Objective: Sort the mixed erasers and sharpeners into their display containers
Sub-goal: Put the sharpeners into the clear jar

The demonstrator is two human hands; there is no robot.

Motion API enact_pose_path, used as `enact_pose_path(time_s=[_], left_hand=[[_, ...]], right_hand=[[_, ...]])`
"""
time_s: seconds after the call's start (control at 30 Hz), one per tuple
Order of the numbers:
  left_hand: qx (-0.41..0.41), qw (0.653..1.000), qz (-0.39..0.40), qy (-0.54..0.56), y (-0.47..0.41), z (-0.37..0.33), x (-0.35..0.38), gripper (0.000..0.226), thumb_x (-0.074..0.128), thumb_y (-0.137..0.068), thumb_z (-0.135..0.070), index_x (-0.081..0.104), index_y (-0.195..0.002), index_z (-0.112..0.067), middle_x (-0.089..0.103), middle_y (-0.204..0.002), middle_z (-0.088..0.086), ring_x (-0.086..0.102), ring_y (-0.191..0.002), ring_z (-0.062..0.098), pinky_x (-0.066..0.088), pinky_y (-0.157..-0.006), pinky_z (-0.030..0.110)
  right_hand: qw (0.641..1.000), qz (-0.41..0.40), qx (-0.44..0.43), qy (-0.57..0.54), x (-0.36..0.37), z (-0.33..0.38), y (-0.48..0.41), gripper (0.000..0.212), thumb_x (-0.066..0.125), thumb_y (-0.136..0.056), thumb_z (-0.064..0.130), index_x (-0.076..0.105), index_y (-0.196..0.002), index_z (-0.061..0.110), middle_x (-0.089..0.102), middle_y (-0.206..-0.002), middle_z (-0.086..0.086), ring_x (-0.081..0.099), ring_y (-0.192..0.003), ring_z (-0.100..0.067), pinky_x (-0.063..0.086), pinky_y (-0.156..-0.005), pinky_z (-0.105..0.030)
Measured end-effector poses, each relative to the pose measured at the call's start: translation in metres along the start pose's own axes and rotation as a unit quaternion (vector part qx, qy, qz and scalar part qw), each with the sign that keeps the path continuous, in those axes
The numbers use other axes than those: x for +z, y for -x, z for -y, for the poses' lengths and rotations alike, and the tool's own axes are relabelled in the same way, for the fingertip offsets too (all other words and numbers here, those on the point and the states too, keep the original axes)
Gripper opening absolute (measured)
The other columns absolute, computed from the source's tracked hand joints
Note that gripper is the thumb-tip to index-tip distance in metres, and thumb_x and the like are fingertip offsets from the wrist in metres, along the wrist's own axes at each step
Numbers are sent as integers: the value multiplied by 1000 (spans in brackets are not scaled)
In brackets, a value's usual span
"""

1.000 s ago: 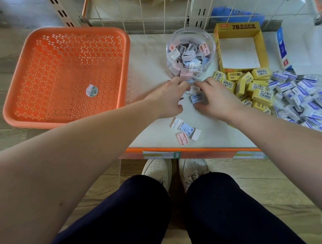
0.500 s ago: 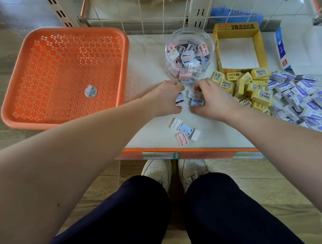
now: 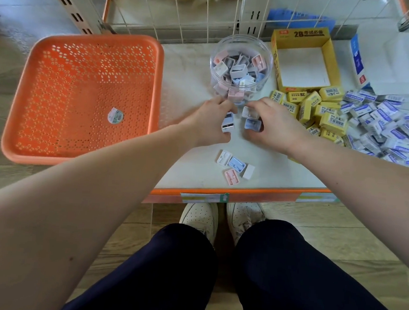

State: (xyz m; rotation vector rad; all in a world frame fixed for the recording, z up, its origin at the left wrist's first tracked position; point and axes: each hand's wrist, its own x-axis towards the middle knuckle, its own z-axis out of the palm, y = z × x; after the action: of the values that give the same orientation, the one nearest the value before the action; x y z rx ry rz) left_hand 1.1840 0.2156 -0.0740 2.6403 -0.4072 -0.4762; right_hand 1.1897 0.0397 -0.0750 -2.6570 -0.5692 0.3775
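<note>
Nearest the camera are the person's dark trousers [image 3: 177, 275] and white shoes [image 3: 200, 215], tucked under the orange front edge [image 3: 244, 197] of a low white shelf [image 3: 187, 80]. Just behind that edge four loose sharpeners [image 3: 236, 164] lie in a tight cluster: two white, one blue, one pink. Beyond them the two hands sit close together on the shelf. The left hand [image 3: 209, 122] has its fingers curled round a white sharpener [image 3: 227, 122]. The right hand [image 3: 272, 124] is curled over two more, a blue sharpener [image 3: 252, 125] under its thumb and a pale sharpener [image 3: 249, 112] at its fingertips. Just behind both hands stands a clear round jar [image 3: 218, 58], open at the top and well filled with pink, white and blue sharpeners. To its right is an open yellow box [image 3: 276, 62] with a bare white floor, and in front of that a heap of yellow erasers [image 3: 324, 110], running into a wider heap of white-and-blue erasers [image 3: 384, 125] near a white-and-blue carton [image 3: 357, 59]. To the left, an orange perforated basket [image 3: 157, 90] holds only a round sticker [image 3: 115, 115]. A wire grid [image 3: 185, 11] backs the shelf.
</note>
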Motion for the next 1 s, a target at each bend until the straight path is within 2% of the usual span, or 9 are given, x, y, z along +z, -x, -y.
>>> enact_pose_path(time_s=[0.13,0.27,0.37,0.47,0.57,0.67,0.73,0.83,1.0], left_hand=[[-19,998,-15,66,-2,-2,-2,50,71,-76,-21,51,-121,-15,58,-117,7,51,-94,20,33,-72,19],[-34,990,-6,134,-2,-4,-5,45,74,-76,-22,56,-117,-20,60,-114,-1,55,-89,14,40,-80,21],[-72,966,62,239,-4,0,-15,37,74,-77,-17,59,-110,-25,58,-108,-1,59,-91,14,50,-92,32],[-105,929,105,339,-3,6,-35,28,71,-82,-9,60,-102,-24,60,-97,-1,60,-77,14,54,-84,32],[-68,939,85,328,-4,7,-54,28,67,-83,-5,60,-105,-22,60,-96,-2,56,-68,3,53,-68,18],[-25,954,87,286,-7,-4,-75,29,67,-83,-5,59,-104,-25,56,-104,-1,55,-81,1,51,-66,15],[1,968,56,245,-9,-12,-86,33,68,-81,-6,58,-108,-24,55,-104,-4,55,-78,-1,50,-67,14],[22,983,-53,174,-11,-16,-89,44,68,-77,-12,57,-118,-23,57,-105,-7,56,-76,1,43,-70,6],[-7,989,-125,81,-19,-6,-75,51,66,-77,-16,53,-126,-21,61,-116,-4,57,-93,13,43,-78,18]], right_hand=[[1000,-11,-10,4,1,-1,1,61,65,-84,22,42,-138,7,49,-128,-14,47,-119,-27,34,-96,-27],[1000,-22,-2,-7,-1,-1,2,59,65,-84,19,44,-137,6,51,-126,-16,49,-116,-30,34,-96,-28],[999,-41,3,-21,0,-1,6,58,67,-81,19,47,-134,6,52,-126,-14,50,-116,-29,35,-96,-27],[997,-64,1,-32,-5,-1,9,58,67,-79,20,48,-132,7,51,-125,-12,50,-114,-29,36,-97,-31],[994,-100,-23,-26,-14,5,6,56,66,-78,26,51,-128,5,52,-121,-14,54,-106,-32,42,-90,-35],[984,-163,-42,-54,-25,14,-1,57,60,-76,37,54,-122,4,55,-117,-15,56,-99,-29,41,-83,-27],[976,-201,-39,-71,-33,15,-8,48,59,-80,29,56,-121,4,55,-117,-16,57,-95,-27,38,-81,-21],[967,-247,-16,-61,-38,10,-19,36,55,-83,10,59,-118,2,56,-111,-20,57,-92,-27,33,-82,-12],[962,-265,42,-59,-49,12,-35,35,53,-89,18,59,-124,11,57,-117,-13,53,-106,-23,25,-78,-9]])
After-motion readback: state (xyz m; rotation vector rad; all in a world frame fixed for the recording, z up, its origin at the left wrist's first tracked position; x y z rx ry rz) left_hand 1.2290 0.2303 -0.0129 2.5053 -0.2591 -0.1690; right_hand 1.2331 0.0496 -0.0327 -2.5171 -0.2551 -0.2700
